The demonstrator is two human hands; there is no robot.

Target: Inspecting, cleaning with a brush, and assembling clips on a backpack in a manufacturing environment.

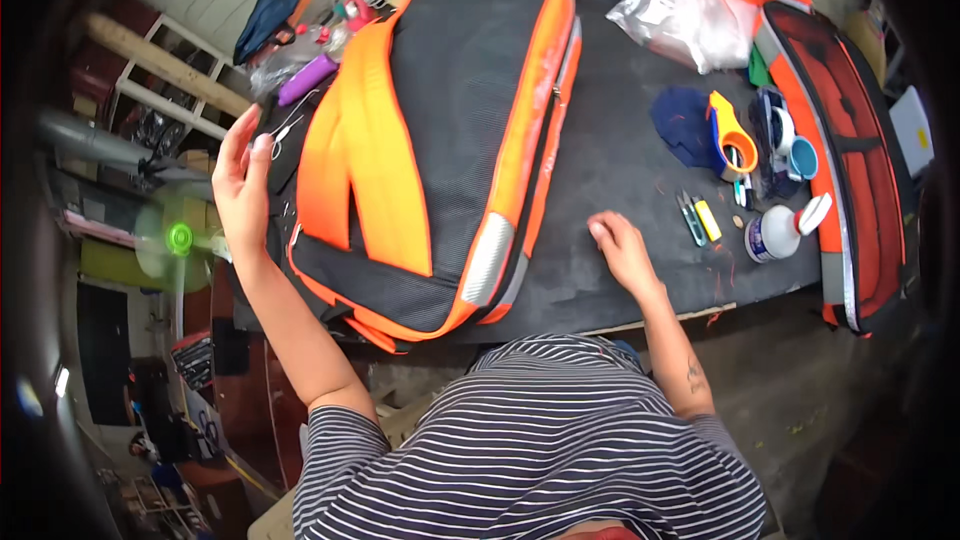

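Orange-and-black backpack [440, 130] lies flat on the dark bench [610, 170]. Left hand [240, 185] raised just beside its left edge, fingers loosely open, empty. Right hand [622, 248] rests flat on the bench, near small snips [690, 218].

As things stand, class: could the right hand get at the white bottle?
Probably yes: the right hand rests flat on the dark table, and only small snips lie between it and the white bottle.

Backpack [440, 140] on table [610, 170]; glue bottle [785, 230] to rt.
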